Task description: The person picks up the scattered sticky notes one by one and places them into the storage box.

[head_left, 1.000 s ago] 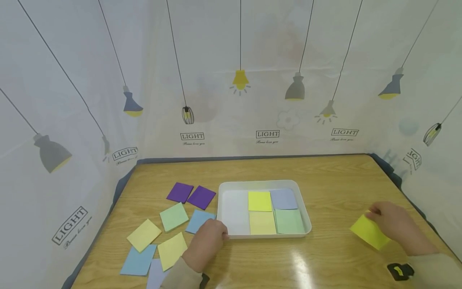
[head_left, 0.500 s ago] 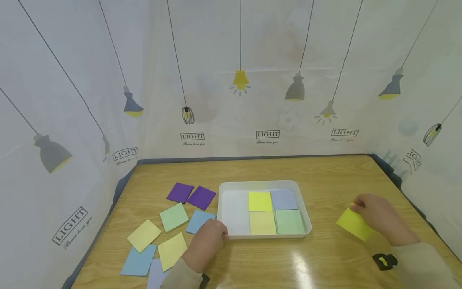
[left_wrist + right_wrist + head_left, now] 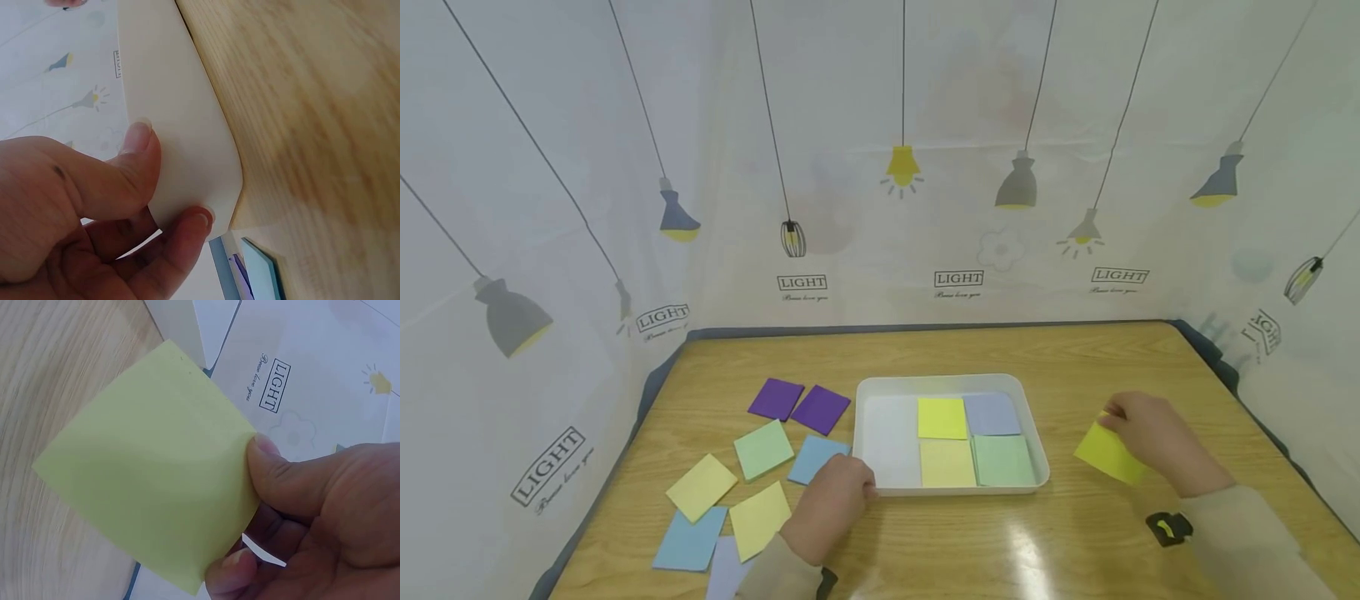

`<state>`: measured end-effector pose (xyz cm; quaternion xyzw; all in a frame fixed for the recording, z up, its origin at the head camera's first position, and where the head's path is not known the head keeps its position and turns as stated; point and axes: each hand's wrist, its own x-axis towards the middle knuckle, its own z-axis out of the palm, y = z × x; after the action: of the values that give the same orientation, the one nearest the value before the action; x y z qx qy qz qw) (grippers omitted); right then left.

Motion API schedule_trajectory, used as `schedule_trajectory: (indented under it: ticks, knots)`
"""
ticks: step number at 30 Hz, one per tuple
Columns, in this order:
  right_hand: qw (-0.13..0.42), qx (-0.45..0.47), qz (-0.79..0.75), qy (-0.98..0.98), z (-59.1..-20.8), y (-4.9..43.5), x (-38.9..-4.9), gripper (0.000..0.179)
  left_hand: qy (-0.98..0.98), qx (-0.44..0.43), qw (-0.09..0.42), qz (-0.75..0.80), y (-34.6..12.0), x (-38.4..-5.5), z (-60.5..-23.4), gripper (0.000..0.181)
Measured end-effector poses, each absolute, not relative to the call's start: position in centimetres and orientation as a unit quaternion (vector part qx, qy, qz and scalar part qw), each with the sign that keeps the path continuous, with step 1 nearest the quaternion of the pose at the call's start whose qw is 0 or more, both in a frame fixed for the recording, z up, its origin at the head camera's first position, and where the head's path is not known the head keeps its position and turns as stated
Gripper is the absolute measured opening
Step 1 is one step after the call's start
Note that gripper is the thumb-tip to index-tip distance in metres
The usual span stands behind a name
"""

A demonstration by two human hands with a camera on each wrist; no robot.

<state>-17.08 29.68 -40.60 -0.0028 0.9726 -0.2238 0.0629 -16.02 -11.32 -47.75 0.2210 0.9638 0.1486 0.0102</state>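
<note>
My left hand [image 3: 835, 504] grips the near-left corner of a white tray [image 3: 887, 446]; in the left wrist view its thumb lies against the tray's wall [image 3: 181, 137]. Off the tray's right side, my right hand [image 3: 1157, 433] pinches a bright yellow sticky note [image 3: 1105, 454] by one edge, raised and tilted. Inside the tray lie a bright yellow note [image 3: 942, 418], a lavender note [image 3: 992, 414], a pale yellow note [image 3: 947, 463] and green notes [image 3: 1004, 461], arranged in two rows. The tray's left part shows bare white.
Left of the tray lie two purple pads [image 3: 776, 399], a green pad [image 3: 763, 450], blue notes [image 3: 689, 539], pale yellow notes [image 3: 702, 487] and a partly hidden lavender note [image 3: 726, 567]. A lamp-printed curtain [image 3: 865, 233] surrounds the wooden table [image 3: 955, 550].
My right hand has moved left toward the tray and slightly away from me, carrying the bright yellow sticky note. The left hand has stayed on the tray corner.
</note>
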Motion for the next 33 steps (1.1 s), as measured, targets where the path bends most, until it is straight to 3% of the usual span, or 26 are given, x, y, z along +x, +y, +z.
schedule_trajectory:
  ticks: [33]
  knots:
    - [0.043, -0.066, -0.235, 0.969, -40.2, 21.7, -20.9, 0.012, 0.963, 0.221, 0.013, 0.151, -11.2, -15.8, -47.0, 0.016]
